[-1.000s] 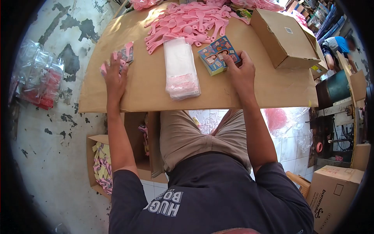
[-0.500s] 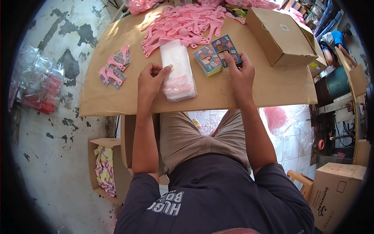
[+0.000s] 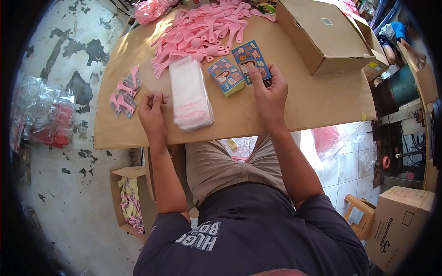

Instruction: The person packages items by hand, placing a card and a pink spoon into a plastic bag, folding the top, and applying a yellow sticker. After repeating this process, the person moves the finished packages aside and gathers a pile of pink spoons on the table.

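Cardboard-topped table (image 3: 230, 120), worn grey-white surface (image 3: 87, 119) off to L. Blue card (image 3: 252, 54) is over the table, R of ctr, pinched firmly by R hand (image 3: 271, 97); card stack (image 3: 225, 76) just beside it. Next, clear bag stack (image 3: 189, 89); L hand (image 3: 153, 109) near its L edge, fingertips together, can't tell if they've got anything. Pink spoon pile (image 3: 202, 32) behind, carton (image 3: 322, 39) back R.

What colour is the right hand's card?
The card is mostly blue, with multicoloured print; see head view.
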`<state>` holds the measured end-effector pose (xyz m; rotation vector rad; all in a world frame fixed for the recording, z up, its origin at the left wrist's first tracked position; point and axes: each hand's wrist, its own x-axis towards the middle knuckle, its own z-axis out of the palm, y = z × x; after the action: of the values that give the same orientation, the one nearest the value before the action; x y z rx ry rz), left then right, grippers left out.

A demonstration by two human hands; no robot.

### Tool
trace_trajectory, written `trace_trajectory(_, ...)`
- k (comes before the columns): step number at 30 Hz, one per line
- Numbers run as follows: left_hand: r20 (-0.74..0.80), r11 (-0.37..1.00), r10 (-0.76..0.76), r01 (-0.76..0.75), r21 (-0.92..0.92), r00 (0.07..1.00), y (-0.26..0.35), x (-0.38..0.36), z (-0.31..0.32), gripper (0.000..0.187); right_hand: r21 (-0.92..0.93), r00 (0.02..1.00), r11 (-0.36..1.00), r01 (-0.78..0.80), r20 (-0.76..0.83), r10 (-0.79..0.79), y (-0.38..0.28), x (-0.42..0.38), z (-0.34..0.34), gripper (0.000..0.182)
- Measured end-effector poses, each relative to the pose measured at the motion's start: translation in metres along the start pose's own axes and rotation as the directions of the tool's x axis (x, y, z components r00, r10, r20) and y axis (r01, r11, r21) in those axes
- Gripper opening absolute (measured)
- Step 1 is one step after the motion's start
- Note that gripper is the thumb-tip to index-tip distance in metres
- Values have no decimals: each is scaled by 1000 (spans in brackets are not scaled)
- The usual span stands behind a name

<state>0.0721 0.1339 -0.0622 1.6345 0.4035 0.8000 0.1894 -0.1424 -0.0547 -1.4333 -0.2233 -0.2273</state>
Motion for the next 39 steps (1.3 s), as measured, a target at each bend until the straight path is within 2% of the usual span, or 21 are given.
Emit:
trace_trajectory(1,-39,998,43,-45,-32,998,-1,-2,2,16,52,1000,998,-27,0,27,-2,-1,0,26)
trace_trajectory(3,-39,997,38,-41,-63,999,-1,-2,5,15,101,998,993,-62,10,61,-4,2,-2,25)
trace_trajectory(5,-37,991,39,-44,-129,999,3,-6,4,17,208,999,978,4,-46,6,-6,1,-2,22)
trace_trajectory(9,-52,970,78,-88,-226,996,12,-12,7,24,106,998,994,-16,68,9,-16,-2,-29,20)
trace_trajectory(11,-29,943,87,-92,-320,996,5,-12,-3,26,73,982,997,27,184,-40,-15,-5,-40,20)
trace_trajectory(12,-45,945,90,-100,-313,995,1,-11,-7,26,16,974,1000,1,228,-4,-13,-7,-49,20)
trace_trajectory(15,-38,974,60,-67,-218,997,-3,-12,-12,24,-61,953,997,-47,296,63,-28,-21,-54,19)
trace_trajectory(17,-85,931,-24,-9,-366,996,0,-13,-10,25,-60,940,997,-47,336,64,-30,-34,-49,20)
trace_trajectory(18,-88,928,-19,-16,-371,996,10,-17,-4,25,-61,926,997,-51,371,70,-32,-41,-46,20)
trace_trajectory(20,-104,870,-158,89,-485,982,39,-30,10,29,-60,906,995,-74,413,92,-41,-56,-37,21)
trace_trajectory(22,-50,824,-163,108,-556,985,51,-44,19,30,-26,869,993,-118,481,116,-42,-68,-25,22)
trace_trajectory(24,78,753,-157,171,-636,984,58,-62,23,35,26,867,989,-145,484,115,-47,-76,-10,22)
trace_trajectory(25,77,752,-156,169,-637,985,62,-70,25,35,76,865,981,-177,488,118,-50,-79,-5,23)
trace_trajectory(27,170,752,-144,219,-622,975,70,-81,28,34,81,853,978,-193,507,126,-53,-82,1,23)
trace_trajectory(31,148,842,-86,151,-518,985,78,-91,25,34,111,813,953,-282,555,176,-66,-92,9,22)
trace_trajectory(34,188,793,-89,184,-581,978,81,-95,27,33,168,835,928,-332,511,206,-71,-99,13,22)
trace_trajectory(37,222,733,-91,216,-645,971,89,-100,33,34,254,880,911,-326,433,194,-72,-102,15,22)
trace_trajectory(39,230,727,-101,230,-647,968,90,-102,35,35,240,890,921,-307,415,189,-72,-105,13,22)
